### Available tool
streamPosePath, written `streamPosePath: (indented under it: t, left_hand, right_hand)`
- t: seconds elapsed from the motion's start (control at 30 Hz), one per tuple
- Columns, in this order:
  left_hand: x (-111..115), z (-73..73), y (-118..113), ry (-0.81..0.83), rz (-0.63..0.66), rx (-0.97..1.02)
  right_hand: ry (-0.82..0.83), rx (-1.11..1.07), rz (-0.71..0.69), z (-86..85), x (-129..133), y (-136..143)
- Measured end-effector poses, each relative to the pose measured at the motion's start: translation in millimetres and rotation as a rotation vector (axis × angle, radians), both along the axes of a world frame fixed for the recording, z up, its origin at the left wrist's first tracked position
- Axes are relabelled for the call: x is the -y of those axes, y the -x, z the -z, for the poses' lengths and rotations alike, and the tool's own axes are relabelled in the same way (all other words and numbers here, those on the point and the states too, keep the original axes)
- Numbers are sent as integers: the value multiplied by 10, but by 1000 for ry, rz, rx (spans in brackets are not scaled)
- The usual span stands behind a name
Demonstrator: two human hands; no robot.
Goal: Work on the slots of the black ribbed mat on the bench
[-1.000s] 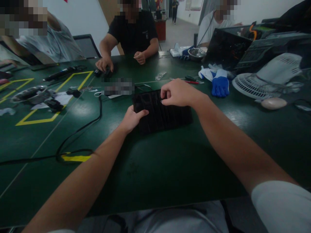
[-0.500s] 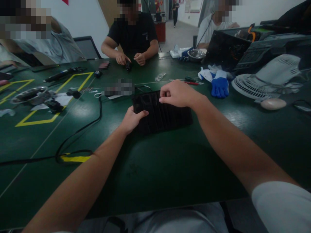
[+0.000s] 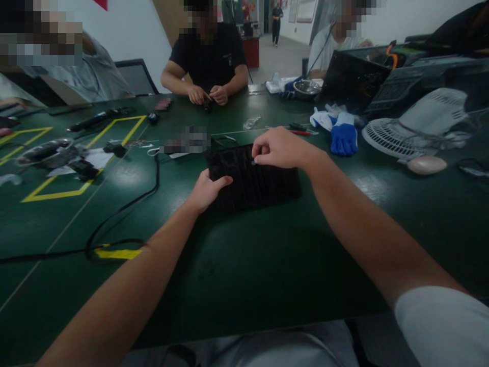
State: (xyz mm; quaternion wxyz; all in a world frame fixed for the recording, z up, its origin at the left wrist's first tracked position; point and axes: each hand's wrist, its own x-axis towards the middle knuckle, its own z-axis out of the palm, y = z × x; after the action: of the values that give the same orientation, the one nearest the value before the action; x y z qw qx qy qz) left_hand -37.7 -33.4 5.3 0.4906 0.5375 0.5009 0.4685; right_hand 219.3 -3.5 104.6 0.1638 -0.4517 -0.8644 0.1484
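A flat black tray (image 3: 263, 186) with ridges or compartments is in front of me on the green table. My left hand (image 3: 209, 189) grips its left edge, thumb lying over the top and the other fingers hidden below. Above the tray's far middle, my right hand (image 3: 275, 148) is closed in a pinch, fingers pointing left. A tiny pale, shiny piece (image 3: 253, 162) shows at its fingertips, too small to name. Whether it touches the tray, I cannot tell.
A black cable (image 3: 126, 204) loops across the green table (image 3: 244, 275) on the left. Blue-and-white gloves (image 3: 344, 137), a white fan (image 3: 393, 135) and a metal bowl (image 3: 306, 87) lie to the right. Red-handled pliers or a similar tool (image 3: 300, 132) lie behind my right hand. Co-workers sit opposite.
The tiny shiny piece now shows at my right fingertips. Both my hands stay nearly in place on and over the tray. The co-worker opposite has brought both hands together.
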Motion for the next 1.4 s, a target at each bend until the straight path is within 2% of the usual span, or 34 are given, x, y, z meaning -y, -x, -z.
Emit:
streamPosePath:
  t: [0.33,0.77,1.4]
  left_hand:
    - [-12,7,17,-2,-9,-11]
    - [5,-14,4,-9,-7,-1]
    - [13,-22,-7,-9,-1,-17]
  right_hand:
    - [22,19,17,-18,17,12]
    - [-47,67,52,24,30,47]
    - [-64,67,36,39,6,42]
